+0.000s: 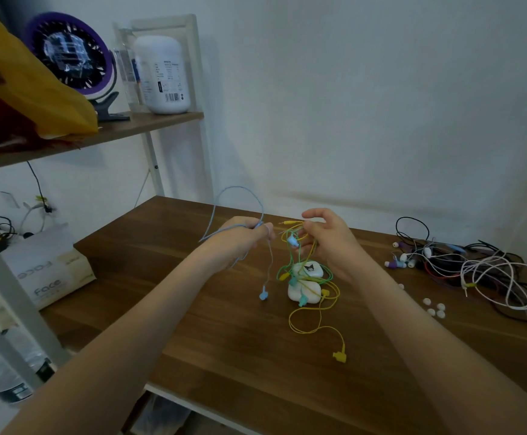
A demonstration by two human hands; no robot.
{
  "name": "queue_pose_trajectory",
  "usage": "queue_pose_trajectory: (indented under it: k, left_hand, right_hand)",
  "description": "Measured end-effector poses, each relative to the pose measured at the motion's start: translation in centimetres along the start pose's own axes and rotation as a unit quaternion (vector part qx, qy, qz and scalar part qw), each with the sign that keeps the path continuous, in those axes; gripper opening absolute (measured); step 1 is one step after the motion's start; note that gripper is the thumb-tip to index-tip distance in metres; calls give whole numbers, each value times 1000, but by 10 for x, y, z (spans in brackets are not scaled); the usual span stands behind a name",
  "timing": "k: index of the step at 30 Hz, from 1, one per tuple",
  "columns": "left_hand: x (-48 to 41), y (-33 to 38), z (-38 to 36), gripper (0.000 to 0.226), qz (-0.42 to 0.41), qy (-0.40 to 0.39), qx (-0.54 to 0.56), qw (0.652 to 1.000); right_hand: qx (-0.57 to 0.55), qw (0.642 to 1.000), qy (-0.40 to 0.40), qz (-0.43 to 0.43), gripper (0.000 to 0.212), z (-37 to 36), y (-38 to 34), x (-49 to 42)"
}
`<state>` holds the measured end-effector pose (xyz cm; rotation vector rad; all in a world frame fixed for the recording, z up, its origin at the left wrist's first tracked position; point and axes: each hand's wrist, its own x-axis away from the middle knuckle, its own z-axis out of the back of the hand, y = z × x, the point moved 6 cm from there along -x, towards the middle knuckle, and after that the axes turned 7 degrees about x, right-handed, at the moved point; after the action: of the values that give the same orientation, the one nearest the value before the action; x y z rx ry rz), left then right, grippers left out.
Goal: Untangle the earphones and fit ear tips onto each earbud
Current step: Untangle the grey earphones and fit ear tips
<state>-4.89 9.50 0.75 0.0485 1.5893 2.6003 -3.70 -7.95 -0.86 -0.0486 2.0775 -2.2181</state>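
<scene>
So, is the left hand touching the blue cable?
Touching. The head view shows the left hand gripping the blue cable, whose loop rises above it.

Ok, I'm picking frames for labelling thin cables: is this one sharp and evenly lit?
Head view: light is soft and even, shadows faint; the blue cable in the left hand is slightly smeared, the tangle in the right hand fairly crisp; glare on the fan; wide-angle bending shows in the shelf post at left.
</scene>
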Motion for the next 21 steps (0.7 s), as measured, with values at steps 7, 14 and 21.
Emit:
queue_pose_trajectory:
  k: [7, 14, 21]
  left_hand:
    - [-4, 4, -7, 17, -46, 24, 31, 998]
    - [-1, 4, -20, 16, -11, -72, 63, 995]
    - [-3, 4, -20, 26, 12, -53, 101, 993]
  right_hand:
    - [43, 986, -154, 36, 29, -22, -6, 9]
    - [98, 984, -133, 59, 33, -20, -6, 5]
    - [7, 993, -96, 63, 38, -14, -5, 5]
